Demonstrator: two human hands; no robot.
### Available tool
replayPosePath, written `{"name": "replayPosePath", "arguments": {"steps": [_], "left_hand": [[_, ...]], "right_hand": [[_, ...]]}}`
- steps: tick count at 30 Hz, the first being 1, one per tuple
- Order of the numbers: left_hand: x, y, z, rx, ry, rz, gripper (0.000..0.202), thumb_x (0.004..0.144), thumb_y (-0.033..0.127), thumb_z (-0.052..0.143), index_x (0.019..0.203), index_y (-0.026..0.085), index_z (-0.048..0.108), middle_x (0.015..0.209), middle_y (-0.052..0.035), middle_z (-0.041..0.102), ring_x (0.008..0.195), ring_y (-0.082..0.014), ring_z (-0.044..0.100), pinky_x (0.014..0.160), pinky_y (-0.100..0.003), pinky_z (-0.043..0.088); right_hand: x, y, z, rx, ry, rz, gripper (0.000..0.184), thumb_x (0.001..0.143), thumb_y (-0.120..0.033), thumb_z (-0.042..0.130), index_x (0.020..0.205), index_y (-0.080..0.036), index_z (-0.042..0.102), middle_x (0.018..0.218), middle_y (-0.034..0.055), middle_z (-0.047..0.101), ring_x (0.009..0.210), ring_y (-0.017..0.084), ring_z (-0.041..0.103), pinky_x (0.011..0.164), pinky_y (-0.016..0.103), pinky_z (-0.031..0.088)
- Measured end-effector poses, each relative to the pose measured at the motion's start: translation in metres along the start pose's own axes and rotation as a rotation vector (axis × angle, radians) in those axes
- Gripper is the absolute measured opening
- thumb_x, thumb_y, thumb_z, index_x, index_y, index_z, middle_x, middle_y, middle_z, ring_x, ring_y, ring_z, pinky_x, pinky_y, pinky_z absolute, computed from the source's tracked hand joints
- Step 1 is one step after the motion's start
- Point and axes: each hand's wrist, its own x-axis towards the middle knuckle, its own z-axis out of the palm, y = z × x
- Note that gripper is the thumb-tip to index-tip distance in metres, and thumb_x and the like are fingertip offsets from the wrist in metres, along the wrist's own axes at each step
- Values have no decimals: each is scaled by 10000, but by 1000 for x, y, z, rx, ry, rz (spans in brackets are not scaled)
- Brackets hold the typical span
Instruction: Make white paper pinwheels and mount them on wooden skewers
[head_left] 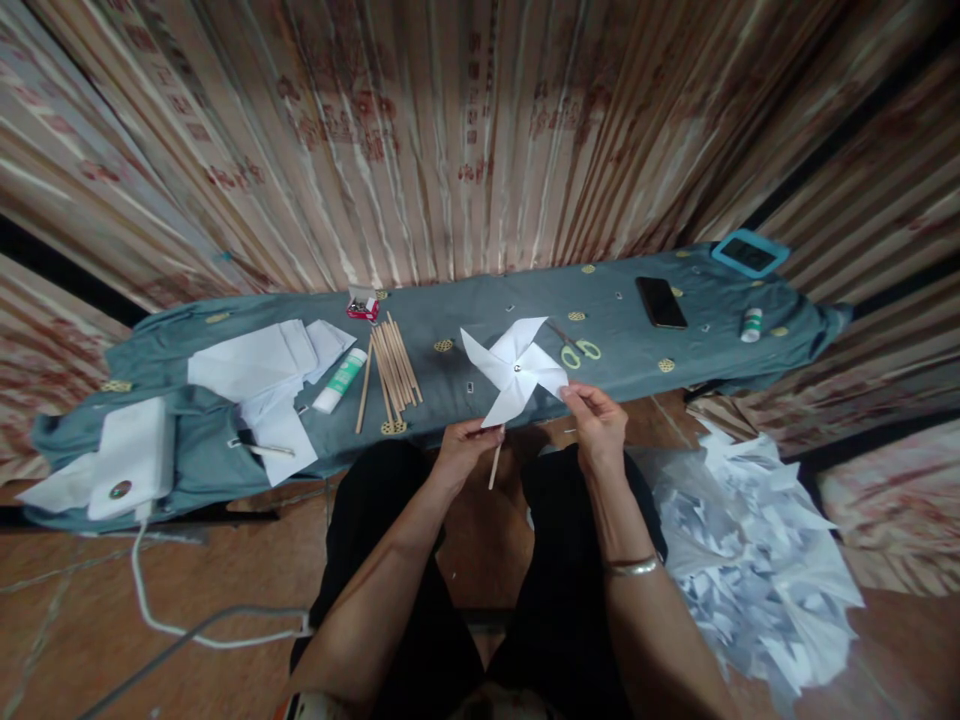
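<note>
A white paper pinwheel (521,377) with a metal pin at its centre is held over the front edge of the cloth-covered table. Its thin wooden stick (494,468) slants down below the blades. My left hand (463,448) is closed around the stick just under the lower blade. With finger and thumb, my right hand (596,415) pinches the tip of the right-hand blade. Green-handled scissors (579,353) lie right behind that blade, their points partly covered by it. To the left rest several loose wooden sticks (394,365) and a small red box of pins (363,304).
On the table (480,300) lie a glue stick (341,382), white paper sheets (255,365), a white power bank (131,455) with a cable, a black phone (661,302), a blue-framed tablet (750,254) and another glue stick (751,325). A plastic bag of paper pinwheels (757,560) stands on the floor at right.
</note>
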Motion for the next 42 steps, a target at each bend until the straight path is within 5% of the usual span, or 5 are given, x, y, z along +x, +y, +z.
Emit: {"name": "replayPosePath", "arguments": {"steps": [14,22,42], "left_hand": [[5,-2,-2,-32,75,29,375,420,274,892,765,174,783,705,-35,743,670,-149,654,782,-309,515],[5,-1,0,-49,99,30,388,401,288,896,755,177,782,701,-34,746,660,-152,654,780,-315,523],[2,1,1,-49,61,43,376,459,299,882,791,156,779,782,-58,763,745,-187,682,883,-362,505]], "right_hand": [[-17,-5,8,76,-171,297,249,497,-351,845,636,-192,714,567,-44,616,523,72,459,551,235,373],[-25,-10,14,85,-239,404,348,432,-408,883,615,-188,684,512,-41,602,507,80,513,502,211,415],[-38,-9,22,72,-479,463,365,522,-461,853,551,-184,617,521,-26,635,493,79,547,506,203,401]]}}
